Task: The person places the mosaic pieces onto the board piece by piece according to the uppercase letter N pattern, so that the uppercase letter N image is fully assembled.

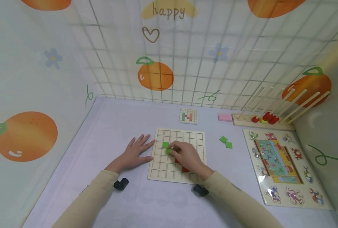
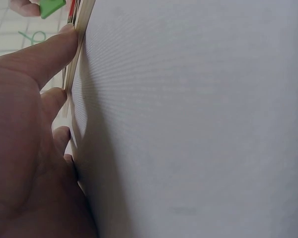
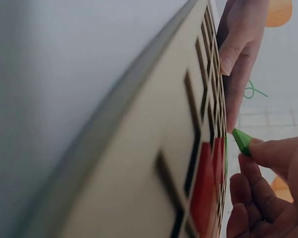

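Note:
A wooden grid board (image 1: 158, 173) lies on the table before me. My right hand (image 1: 187, 155) is over its middle, pinching a green square tile (image 3: 242, 142) between thumb and fingertips; the tile is tilted above the grid. Another green tile (image 1: 165, 144) sits in a cell just beyond. Red tiles (image 1: 185, 169) lie in cells partly hidden under the right hand. My left hand (image 1: 134, 154) is spread flat at the board's left side, with thumb and a fingertip touching its edge. A small pattern card (image 1: 188, 116) with green and red squares lies beyond the board.
Two loose green tiles (image 1: 228, 145) lie right of the board. Farther back are a pink block (image 1: 224, 117) and a wooden peg rack (image 1: 263, 123) with red and yellow pieces. A sea-animal puzzle board (image 1: 257, 177) takes up the right side. Printed curtains border the table.

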`<action>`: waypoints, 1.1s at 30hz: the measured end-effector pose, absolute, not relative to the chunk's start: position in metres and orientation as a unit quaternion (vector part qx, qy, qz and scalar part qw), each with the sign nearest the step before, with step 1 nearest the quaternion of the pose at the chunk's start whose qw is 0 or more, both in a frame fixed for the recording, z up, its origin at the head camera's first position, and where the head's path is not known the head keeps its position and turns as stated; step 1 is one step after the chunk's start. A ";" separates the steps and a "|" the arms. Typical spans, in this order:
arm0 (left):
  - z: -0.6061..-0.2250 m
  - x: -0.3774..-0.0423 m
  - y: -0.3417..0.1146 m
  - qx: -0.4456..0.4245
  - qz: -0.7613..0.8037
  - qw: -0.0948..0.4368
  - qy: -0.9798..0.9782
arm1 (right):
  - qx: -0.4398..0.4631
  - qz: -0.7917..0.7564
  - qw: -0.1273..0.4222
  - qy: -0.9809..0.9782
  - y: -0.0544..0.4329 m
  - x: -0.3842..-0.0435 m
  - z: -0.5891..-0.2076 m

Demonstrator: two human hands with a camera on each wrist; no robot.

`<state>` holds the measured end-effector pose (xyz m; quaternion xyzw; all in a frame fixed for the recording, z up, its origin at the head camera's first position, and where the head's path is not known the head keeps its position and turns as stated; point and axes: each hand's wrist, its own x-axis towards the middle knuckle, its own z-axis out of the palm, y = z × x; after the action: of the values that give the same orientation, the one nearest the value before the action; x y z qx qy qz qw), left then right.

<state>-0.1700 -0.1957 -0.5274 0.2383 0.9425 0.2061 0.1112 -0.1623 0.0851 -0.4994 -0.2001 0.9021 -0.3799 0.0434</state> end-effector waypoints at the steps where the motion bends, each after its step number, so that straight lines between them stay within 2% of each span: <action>1: -0.528 -0.170 -0.196 0.240 0.207 0.110 0.942 | -0.201 -0.377 0.044 0.903 0.084 -0.163 -0.499; 14: -0.526 -0.170 -0.195 0.242 0.206 0.109 0.942 | -0.214 -0.340 0.056 0.914 0.068 -0.169 -0.499; 33: -0.523 -0.169 -0.194 0.244 0.205 0.102 0.942 | -0.234 -0.291 0.029 0.927 0.058 -0.167 -0.502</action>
<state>-0.1686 -0.1945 -0.5233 0.2437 0.9424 0.2049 0.1024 -0.1666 0.0579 -0.5018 -0.2342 0.9273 -0.2906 0.0287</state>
